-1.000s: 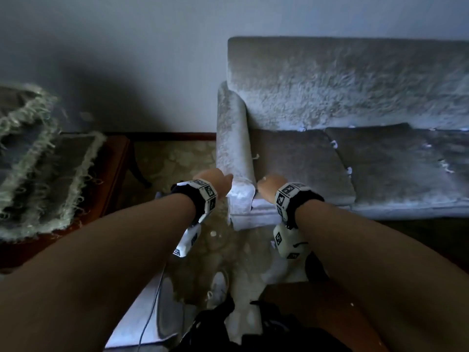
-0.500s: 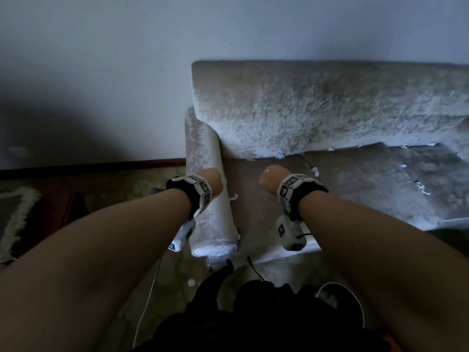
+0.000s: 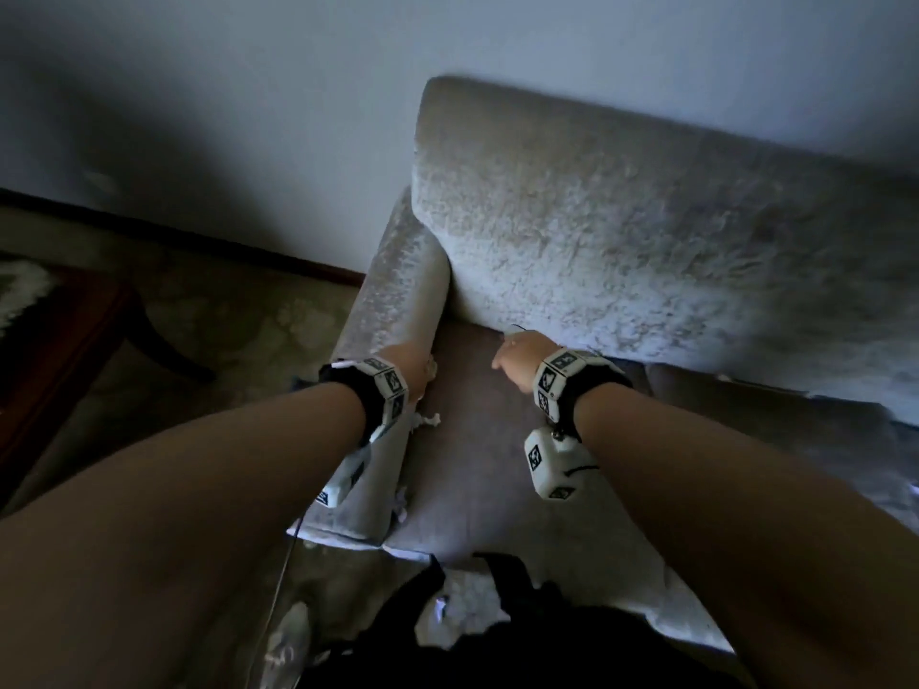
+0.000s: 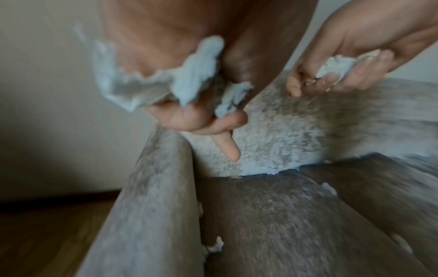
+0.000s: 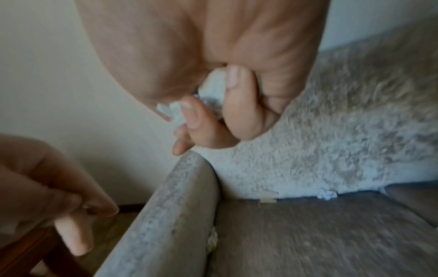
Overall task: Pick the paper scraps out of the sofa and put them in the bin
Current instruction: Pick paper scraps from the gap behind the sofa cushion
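My left hand (image 4: 189,105) and right hand (image 5: 213,105) both clutch scraps (image 4: 189,75); reaching for the 12 o'clock crease could spill them

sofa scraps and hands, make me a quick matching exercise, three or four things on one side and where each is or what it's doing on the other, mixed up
Things
1. left hand
2. right hand
3. flat scrap
4. crumpled scrap

Places or states
A. tucked in the rear crease near the armrest
B. holds a small white wad in curled fingers
C. in the rear crease, further from the armrest
D. holds a large bunch of torn paper with one finger stretched out

Pairs: 1-D, 2-B, 3-A, 4-C
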The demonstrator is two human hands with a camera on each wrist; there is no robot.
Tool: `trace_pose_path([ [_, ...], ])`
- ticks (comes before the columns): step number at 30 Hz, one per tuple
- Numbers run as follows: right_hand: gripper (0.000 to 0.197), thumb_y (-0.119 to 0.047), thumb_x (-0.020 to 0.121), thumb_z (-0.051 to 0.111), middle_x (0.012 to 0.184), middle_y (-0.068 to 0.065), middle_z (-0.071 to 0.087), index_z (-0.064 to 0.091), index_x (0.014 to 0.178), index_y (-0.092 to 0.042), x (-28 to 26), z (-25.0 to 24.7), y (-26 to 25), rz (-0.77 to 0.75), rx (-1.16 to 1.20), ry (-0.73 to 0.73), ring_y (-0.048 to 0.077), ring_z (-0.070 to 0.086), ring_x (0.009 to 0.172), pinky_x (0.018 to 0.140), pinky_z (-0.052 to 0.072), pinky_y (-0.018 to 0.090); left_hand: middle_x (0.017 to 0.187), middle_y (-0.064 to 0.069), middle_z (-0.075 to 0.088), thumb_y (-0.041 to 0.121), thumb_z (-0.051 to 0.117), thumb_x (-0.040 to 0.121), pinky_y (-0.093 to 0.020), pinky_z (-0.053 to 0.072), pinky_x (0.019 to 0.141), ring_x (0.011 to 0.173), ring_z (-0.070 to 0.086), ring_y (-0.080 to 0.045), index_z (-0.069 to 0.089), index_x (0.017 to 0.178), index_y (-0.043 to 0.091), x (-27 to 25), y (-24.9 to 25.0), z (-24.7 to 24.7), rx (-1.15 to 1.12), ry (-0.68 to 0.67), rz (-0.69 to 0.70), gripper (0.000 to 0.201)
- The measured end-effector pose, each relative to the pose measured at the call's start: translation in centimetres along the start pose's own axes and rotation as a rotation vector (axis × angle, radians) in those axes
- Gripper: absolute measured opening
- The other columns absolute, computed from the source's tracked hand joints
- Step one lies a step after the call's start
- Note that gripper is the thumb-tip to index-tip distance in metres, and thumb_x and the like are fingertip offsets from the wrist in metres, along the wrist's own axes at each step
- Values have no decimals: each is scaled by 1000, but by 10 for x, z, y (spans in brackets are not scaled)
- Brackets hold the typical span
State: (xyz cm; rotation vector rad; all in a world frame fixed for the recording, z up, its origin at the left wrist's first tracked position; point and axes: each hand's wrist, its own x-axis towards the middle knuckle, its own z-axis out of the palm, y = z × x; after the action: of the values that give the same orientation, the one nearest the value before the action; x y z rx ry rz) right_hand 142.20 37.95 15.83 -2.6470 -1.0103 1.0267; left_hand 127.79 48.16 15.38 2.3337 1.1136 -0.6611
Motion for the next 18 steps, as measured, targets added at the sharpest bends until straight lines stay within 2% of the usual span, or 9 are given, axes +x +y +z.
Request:
trace_pose_path([
  [2,36,-17,93,47,129,14,60,62,124,-6,15,-1,18,-49,-42,-90,31,56,119,101,45,39,130,-12,59,14,50,95,-30,45,91,117,57,-28,57,129,7,6,6,24,-76,0,-67,35],
  [5,32,-17,93,47,126,10,61,67,116,-11,35,-5,25,-117,-140,-114,30,57,117,101,45,39,130,-10,58,17,43,98,-34,48,97,114,59,-29,56,131,12,12,6,62,-67,26,-171,36],
  [9,30,-18,92,46,119,11,67,70,109,-13,76,29,21,-182,-271,-159,32,61,110,96,49,36,135,-11,54,23,38,101,-37,48,97,120,54,-31,51,136,13,19,-2,110,-154,18,-315,39],
  [10,30,-21,91,46,117,11,67,70,108,-13,89,46,21,-181,-296,-174,32,62,108,94,50,36,133,-11,55,24,39,101,-38,49,93,119,55,-31,53,134,13,23,-4,125,-191,3,-374,38],
  [12,33,-29,94,45,113,13,67,67,109,-10,107,82,19,-195,-307,-203,34,62,107,90,50,36,121,-13,63,33,40,99,-36,50,85,108,61,-33,61,121,11,30,-9,162,-329,-35,-489,38],
  [14,39,-39,96,42,104,16,66,63,100,-7,120,121,21,-196,-305,-223,35,63,103,81,47,36,113,-14,67,45,40,96,-37,51,86,101,64,-34,66,110,11,38,-11,204,-453,-39,-572,44],
  [16,42,-46,94,44,104,14,66,59,100,-7,129,155,25,-180,-315,-240,34,64,102,79,45,35,122,-12,64,42,38,96,-40,49,92,107,62,-34,60,121,18,46,-10,248,-542,-86,-643,41],
  [18,45,-47,93,50,117,11,63,54,116,-8,139,186,32,-159,-299,-254,32,61,109,85,45,35,137,-8,54,30,34,97,-47,43,101,118,55,-35,48,135,30,55,-11,283,-619,-109,-653,40],
])
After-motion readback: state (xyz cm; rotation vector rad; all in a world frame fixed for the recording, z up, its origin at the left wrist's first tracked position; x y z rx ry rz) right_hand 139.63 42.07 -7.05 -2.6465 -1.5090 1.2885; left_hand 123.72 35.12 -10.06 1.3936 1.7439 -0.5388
